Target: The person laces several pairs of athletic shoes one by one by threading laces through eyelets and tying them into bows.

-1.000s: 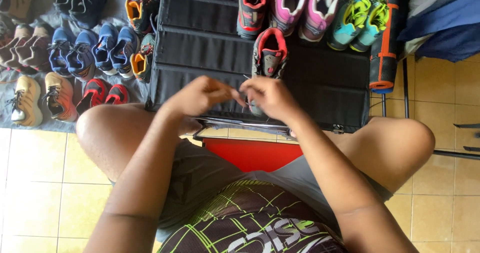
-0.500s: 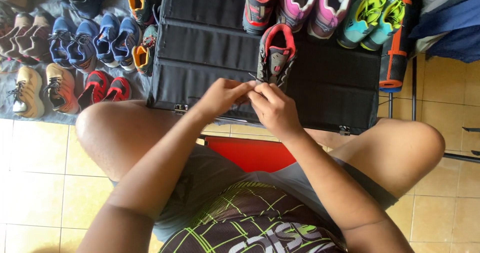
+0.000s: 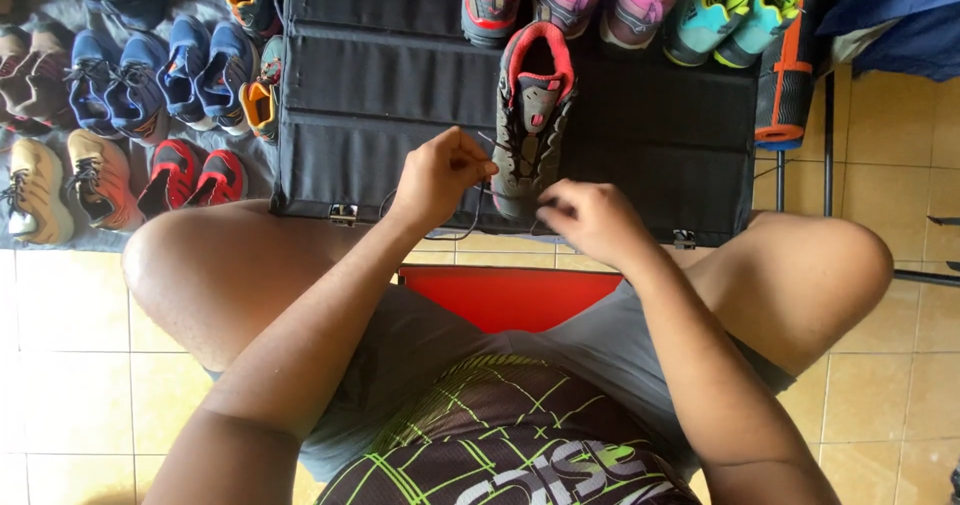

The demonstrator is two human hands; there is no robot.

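On the black case (image 3: 400,85), a grey shoe (image 3: 530,115); left hand (image 3: 440,177) pinches its lace (image 3: 470,227), right hand (image 3: 590,220) curled at the toe, grip unclear.

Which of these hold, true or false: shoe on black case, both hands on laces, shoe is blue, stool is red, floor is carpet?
1. The grey and red shoe lies on the black case. True.
2. The left hand pinches a lace. True.
3. The shoe being laced is blue. False: it is grey with red trim; blue shoes sit on the floor to the left.
4. The right hand rests on the knee. False: it is at the shoe's toe end.
5. The seat is red. True.
6. The floor is carpet. False: beige tiles.
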